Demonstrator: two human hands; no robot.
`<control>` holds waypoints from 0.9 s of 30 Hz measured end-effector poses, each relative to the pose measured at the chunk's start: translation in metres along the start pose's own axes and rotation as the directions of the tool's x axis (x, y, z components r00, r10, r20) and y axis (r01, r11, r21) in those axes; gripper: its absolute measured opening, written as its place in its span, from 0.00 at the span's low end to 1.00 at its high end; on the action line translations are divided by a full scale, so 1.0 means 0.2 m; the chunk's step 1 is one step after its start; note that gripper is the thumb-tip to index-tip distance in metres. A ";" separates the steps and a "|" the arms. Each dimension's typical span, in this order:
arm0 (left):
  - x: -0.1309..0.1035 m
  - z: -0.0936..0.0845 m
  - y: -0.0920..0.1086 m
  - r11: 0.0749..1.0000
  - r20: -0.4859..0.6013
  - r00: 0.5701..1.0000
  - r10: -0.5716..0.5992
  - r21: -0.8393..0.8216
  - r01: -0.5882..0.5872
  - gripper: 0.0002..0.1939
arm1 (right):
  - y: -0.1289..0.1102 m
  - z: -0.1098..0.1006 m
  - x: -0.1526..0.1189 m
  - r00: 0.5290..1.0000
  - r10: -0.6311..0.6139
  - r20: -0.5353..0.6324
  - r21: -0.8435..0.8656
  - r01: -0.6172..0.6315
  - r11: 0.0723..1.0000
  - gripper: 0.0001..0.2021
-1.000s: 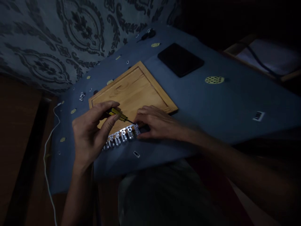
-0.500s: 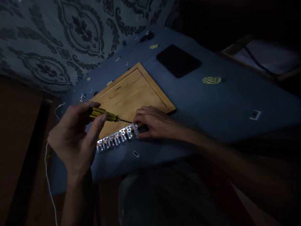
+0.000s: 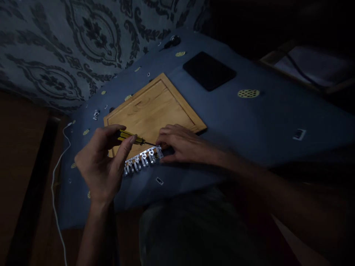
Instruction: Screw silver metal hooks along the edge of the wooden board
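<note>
A yellow and black screwdriver (image 3: pixel 130 137) is pinched in my left hand (image 3: pixel 104 159), its shaft pointing right to the end of a metal hook rail (image 3: pixel 144 158). The rail, with several silver hooks, lies along the near edge of a wooden board (image 3: pixel 149 111). My right hand (image 3: pixel 179 144) rests at the rail's right end, fingers bent around its end piece beside the screwdriver tip. Whatever the tip touches is too small to make out.
A black flat rectangular object (image 3: pixel 209 71) lies beyond the board on the blue tablecloth (image 3: pixel 266 125). Dark keys or a similar item (image 3: pixel 172 42) lie at the back. A white cable (image 3: pixel 53 184) hangs at the left.
My left hand has moved right with the screwdriver, which now sits closer to my right hand and lies at a flatter angle. My right hand has barely moved.
</note>
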State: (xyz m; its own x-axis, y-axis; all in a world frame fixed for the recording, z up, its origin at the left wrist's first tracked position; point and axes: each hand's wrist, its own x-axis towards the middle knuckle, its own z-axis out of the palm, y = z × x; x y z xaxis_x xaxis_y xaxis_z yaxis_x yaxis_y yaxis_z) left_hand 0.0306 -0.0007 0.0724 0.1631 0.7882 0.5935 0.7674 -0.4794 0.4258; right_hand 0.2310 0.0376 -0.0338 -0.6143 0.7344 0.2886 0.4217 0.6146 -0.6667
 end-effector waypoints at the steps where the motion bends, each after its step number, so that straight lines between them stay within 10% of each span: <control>1: 0.00 0.00 0.00 1.000 0.000 1.000 -0.001 0.002 0.001 0.09 | 0.00 0.00 0.00 1.000 -0.004 -0.001 0.000 0.004 1.000 0.18; 27: 0.01 -0.05 0.02 0.992 0.159 0.985 0.067 -0.120 -0.048 0.15 | -0.03 -0.03 0.01 0.996 0.052 0.066 0.007 -0.053 0.999 0.19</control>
State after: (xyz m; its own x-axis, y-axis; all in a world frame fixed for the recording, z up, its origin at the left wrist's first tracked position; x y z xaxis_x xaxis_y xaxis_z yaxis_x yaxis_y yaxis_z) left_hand 0.0268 -0.0048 0.0825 0.3103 0.8055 0.5048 0.6784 -0.5597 0.4760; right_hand 0.2312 0.0371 -0.0248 -0.6342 0.7449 0.2071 0.4488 0.5728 -0.6859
